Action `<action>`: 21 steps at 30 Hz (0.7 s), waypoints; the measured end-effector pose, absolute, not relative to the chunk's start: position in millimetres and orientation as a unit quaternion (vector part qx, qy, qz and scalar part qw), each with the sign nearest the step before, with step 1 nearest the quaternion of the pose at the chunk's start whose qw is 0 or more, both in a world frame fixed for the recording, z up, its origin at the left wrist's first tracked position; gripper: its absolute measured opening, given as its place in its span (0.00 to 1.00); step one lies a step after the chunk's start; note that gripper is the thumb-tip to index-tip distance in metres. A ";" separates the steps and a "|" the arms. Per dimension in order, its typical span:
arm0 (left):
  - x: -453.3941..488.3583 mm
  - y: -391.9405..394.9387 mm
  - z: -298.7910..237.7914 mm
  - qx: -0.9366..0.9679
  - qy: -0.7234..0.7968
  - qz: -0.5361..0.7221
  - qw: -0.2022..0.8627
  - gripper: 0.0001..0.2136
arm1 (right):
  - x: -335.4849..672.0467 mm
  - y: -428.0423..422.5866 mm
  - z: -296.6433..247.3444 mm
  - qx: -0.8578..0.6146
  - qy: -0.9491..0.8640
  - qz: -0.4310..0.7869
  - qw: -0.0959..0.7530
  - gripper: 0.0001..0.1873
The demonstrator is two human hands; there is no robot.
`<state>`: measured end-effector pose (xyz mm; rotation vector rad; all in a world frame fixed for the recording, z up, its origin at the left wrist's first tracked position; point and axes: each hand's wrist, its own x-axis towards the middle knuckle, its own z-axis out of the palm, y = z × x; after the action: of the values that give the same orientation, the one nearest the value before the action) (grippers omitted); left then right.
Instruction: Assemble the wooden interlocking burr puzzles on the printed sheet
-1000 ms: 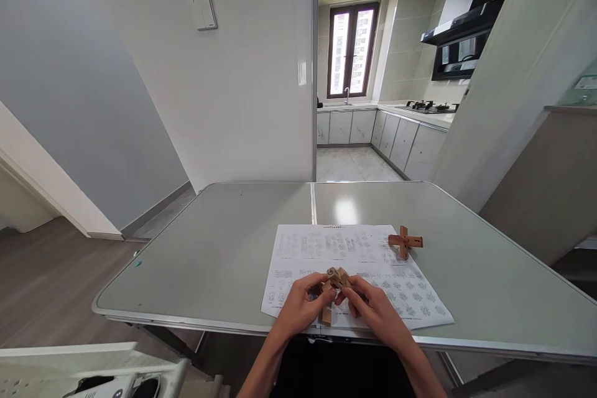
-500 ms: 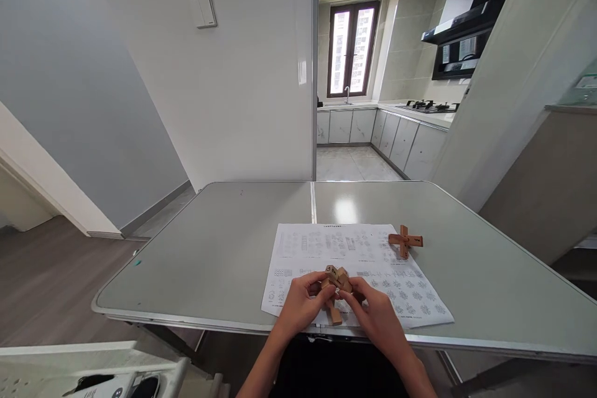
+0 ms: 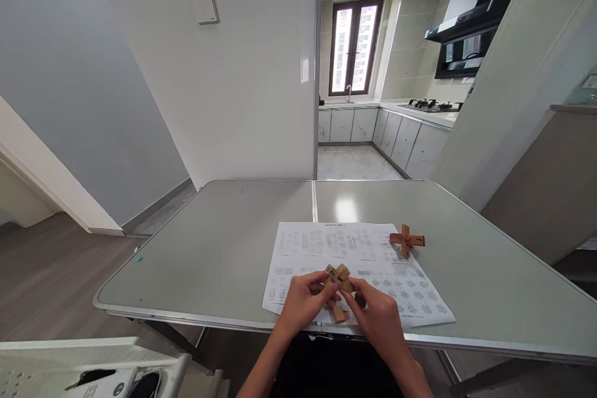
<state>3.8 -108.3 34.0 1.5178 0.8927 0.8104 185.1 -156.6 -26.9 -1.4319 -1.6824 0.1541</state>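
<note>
Between my two hands is a light wooden burr puzzle (image 3: 344,272) of crossed, notched pieces, with dark marks on one piece. My left hand (image 3: 305,301) grips it from the left, thumb and fingers closed on the wood. From the other side, my right hand (image 3: 375,308) pinches it with thumb and fingertips. One block end juts down toward me below the fingers. Under both hands lies a printed sheet (image 3: 321,249) with rows of small diagrams. A darker, cross-shaped wooden puzzle (image 3: 406,240) rests at the sheet's upper right edge. My fingers hide part of the held pieces.
The grey folding table (image 3: 224,249) has a metal rim and a centre seam. A tiny teal bit (image 3: 138,259) lies near its left edge. At lower left stands a white plastic container (image 3: 93,348) with items inside. Beyond the table is a doorway to a kitchen.
The held puzzle has turned slightly in my fingers, and its lower block end has shifted a little to the right. Both hands keep their grip; the view has moved slightly.
</note>
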 end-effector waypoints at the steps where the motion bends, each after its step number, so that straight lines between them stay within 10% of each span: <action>1: 3.8 -108.5 33.8 0.644 0.381 0.345 0.567 0.20 | 185.0 -156.7 -26.9 -0.578 -0.678 0.059 0.450 0.20; 21: 0.9 -99.5 18.3 0.636 0.474 0.415 0.446 0.19 | 190.9 -159.9 3.3 -0.537 -0.577 0.326 0.522 0.20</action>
<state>0.9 -99.5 18.3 1.5751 1.1754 1.0272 190.9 -159.9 3.3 -1.2869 -1.3813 0.7799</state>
